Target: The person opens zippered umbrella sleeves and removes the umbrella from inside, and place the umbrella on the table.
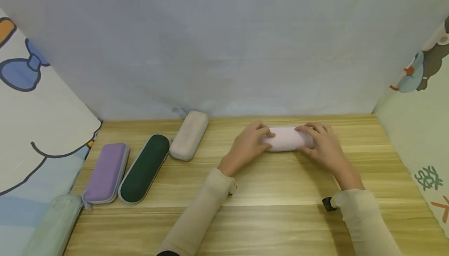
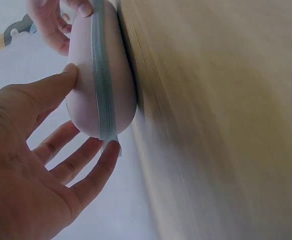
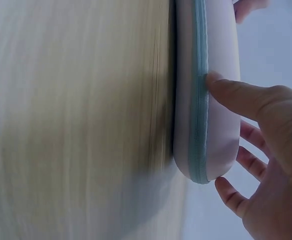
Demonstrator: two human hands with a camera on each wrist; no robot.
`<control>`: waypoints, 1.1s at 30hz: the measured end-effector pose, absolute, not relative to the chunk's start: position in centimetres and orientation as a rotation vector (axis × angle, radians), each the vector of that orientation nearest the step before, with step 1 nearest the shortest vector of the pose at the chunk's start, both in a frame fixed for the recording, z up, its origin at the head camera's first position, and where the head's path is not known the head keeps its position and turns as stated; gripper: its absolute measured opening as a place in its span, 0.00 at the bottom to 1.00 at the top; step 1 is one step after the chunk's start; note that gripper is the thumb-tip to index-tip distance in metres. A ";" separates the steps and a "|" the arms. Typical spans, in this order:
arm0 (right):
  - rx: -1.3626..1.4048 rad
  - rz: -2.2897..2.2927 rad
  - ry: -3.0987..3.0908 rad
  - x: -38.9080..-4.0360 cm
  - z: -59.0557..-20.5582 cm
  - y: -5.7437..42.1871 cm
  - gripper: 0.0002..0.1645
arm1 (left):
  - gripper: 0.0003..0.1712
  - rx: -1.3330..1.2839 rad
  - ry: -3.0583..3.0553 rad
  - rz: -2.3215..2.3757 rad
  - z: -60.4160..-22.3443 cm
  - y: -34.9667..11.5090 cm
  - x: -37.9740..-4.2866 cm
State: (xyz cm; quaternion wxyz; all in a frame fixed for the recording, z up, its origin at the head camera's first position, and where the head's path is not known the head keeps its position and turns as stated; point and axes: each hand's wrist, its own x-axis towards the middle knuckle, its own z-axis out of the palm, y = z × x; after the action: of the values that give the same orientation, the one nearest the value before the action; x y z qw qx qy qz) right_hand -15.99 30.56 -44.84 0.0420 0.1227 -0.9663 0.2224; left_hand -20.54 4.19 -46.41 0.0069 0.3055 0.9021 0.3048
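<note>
A pale pink zippered case (image 1: 285, 139) lies lengthwise across the back of the wooden table, between both hands. My left hand (image 1: 246, 143) holds its left end, the thumb on the near side and the fingers around the end and far side. At the other end my right hand (image 1: 325, 146) grips it the same way, thumb in front. The left wrist view shows a grey-green zip band (image 2: 103, 85) along the case's side, with a fingertip beside the small tab at its end. In the right wrist view the right thumb (image 3: 236, 95) presses near the zip.
To the left lie a beige case (image 1: 189, 135), a dark green case (image 1: 144, 169) and a purple case (image 1: 106, 173). A pale green case (image 1: 52, 225) sits at the table's left edge. Behind the table (image 1: 273, 217) hangs a grey-white cloth (image 1: 224, 53), with printed cloths at both sides.
</note>
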 end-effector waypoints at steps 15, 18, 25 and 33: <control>0.389 0.800 -2.952 -14.3 -45.4 26.1 0.33 | 0.17 0.862 2.781 1.048 -46.6 -1.2 -17.9; 0.390 0.800 -2.932 -13.6 -45.5 25.5 0.33 | 0.17 0.854 2.766 1.069 -46.7 -1.9 -17.2; 0.442 0.834 -2.906 -13.3 -45.7 23.7 0.33 | 0.17 0.819 2.776 1.125 -46.8 -4.2 -16.0; 0.403 0.830 -2.890 -12.1 -46.3 22.2 0.33 | 0.17 0.849 2.729 1.125 -46.0 -5.8 -16.2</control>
State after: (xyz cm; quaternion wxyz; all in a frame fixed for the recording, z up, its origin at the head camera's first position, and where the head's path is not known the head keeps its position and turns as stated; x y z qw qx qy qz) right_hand -12.12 22.20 -46.26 0.0540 0.1327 -0.9512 0.2733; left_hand -16.23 -5.83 -46.04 0.0353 0.2762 0.8880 0.3660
